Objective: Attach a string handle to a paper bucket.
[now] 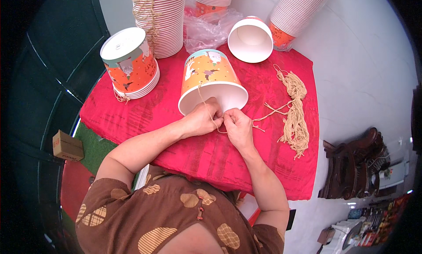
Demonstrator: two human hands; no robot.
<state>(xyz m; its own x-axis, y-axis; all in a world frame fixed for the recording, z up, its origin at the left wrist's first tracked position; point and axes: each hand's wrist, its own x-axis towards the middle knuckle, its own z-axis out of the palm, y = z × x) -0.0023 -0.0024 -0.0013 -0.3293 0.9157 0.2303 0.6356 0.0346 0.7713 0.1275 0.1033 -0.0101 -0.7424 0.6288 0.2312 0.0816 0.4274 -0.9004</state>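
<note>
An orange paper bucket (211, 72) with printed figures lies on its side, its white mouth toward me. From its wall a thin tan string (201, 96) hangs down across the rim to my hands. Fingers curled, my left hand (203, 118) is pinched on the string in front of the bucket's mouth. Beside it, almost touching, my right hand (238, 127) also pinches the string, and loose ends come out past its fingers. The fingertips and whatever knot lies between them are partly hidden.
A bundle of tan strings (295, 109) lies to the right on the red tablecloth (145, 126). An upside-down bucket stack (127, 65) stands left, tall stacks of white-rimmed buckets (160, 25) behind. Another bucket (250, 39) lies back right, near clear plastic wrapping (206, 28).
</note>
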